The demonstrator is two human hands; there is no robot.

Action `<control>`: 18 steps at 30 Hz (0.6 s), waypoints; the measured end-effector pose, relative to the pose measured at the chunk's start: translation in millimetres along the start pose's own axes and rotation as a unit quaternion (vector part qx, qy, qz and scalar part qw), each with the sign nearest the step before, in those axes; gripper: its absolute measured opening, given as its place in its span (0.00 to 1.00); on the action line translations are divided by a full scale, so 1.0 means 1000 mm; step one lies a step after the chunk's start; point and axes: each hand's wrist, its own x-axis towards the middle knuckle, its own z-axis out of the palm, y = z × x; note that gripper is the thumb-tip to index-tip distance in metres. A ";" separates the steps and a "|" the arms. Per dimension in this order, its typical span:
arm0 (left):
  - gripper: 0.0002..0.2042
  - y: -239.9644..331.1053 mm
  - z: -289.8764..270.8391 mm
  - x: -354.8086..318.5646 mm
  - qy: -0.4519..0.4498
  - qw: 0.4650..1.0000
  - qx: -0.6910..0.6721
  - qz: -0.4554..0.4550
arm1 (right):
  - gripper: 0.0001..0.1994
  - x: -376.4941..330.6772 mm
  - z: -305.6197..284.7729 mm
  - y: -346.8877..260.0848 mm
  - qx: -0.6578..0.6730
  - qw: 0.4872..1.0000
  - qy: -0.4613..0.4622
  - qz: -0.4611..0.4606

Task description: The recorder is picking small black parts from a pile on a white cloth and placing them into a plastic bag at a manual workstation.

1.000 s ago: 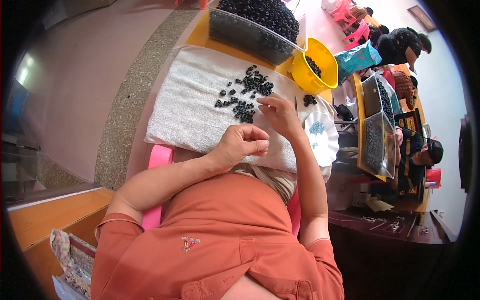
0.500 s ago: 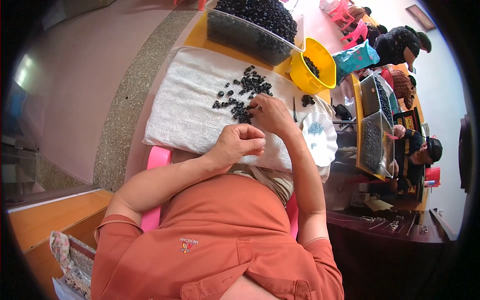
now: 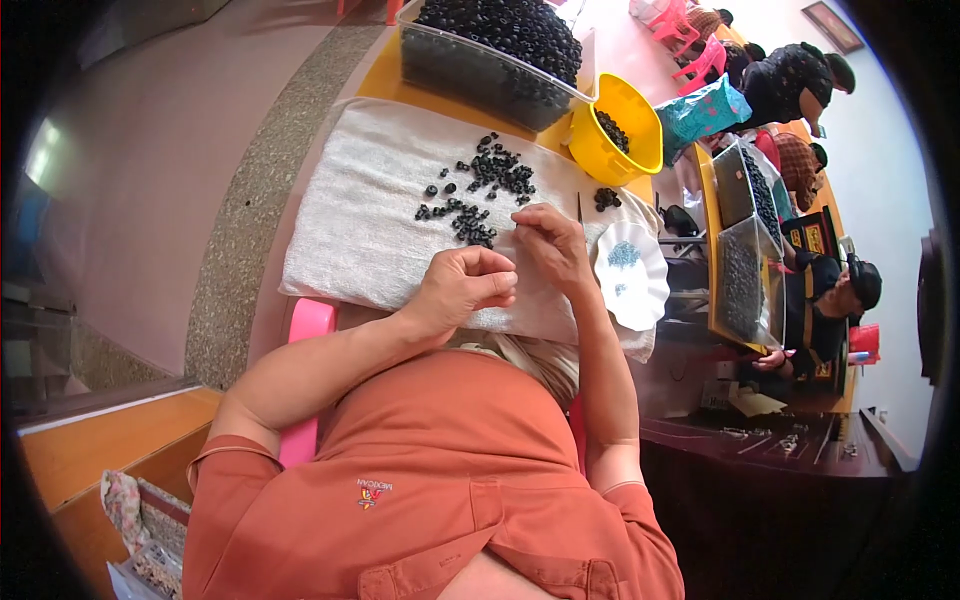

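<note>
Right hand withdrawn from beads on towel; fingers narrow, grip unclear; pinkish floor.

L hand & R hand over wht towel, thumbs nr fingertips; can't tell if anything's held. Blk bits strewn just beyond. Wht dish w/ bluish specks R of R hand. Yel bucket beside clr bin, bin heaped w/ blk bits.

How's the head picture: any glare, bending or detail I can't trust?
Head view: the speckled floor strip bows at left; glare shows near the left rim, and the white dish looks bright; the left hand and right hand look fairly clear, but anything fine they may hold is too small to tell.
</note>
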 end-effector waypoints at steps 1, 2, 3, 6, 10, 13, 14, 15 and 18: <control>0.06 0.000 0.000 0.000 0.000 1.000 -0.004 0.000 | 0.07 -0.001 0.000 0.002 0.000 1.000 0.001 0.000; 0.06 0.001 0.000 0.000 -0.001 1.000 -0.004 -0.001 | 0.07 -0.003 -0.001 0.004 0.051 0.999 -0.002 0.018; 0.06 0.001 0.000 0.000 0.001 1.000 -0.007 0.001 | 0.08 -0.003 -0.001 0.004 0.103 0.994 -0.007 0.035; 0.06 0.001 -0.001 0.001 0.004 1.000 -0.012 0.004 | 0.10 -0.007 0.003 0.003 0.260 0.964 0.021 0.055; 0.06 0.001 -0.002 0.002 0.007 1.000 -0.011 0.005 | 0.11 -0.009 0.005 -0.001 0.276 0.959 0.029 0.059; 0.06 0.002 -0.002 0.002 0.006 1.000 -0.008 0.007 | 0.12 -0.013 0.006 -0.002 0.279 0.954 0.042 0.105; 0.06 0.002 -0.002 0.002 0.006 1.000 -0.008 0.007 | 0.11 -0.014 0.004 0.001 0.259 0.958 0.038 0.113; 0.06 0.002 -0.002 0.002 0.005 1.000 -0.009 0.007 | 0.11 -0.015 0.004 0.001 0.239 0.963 0.033 0.122; 0.06 0.003 -0.002 0.002 0.005 1.000 -0.010 0.006 | 0.11 -0.016 0.005 -0.002 0.275 0.953 0.023 0.125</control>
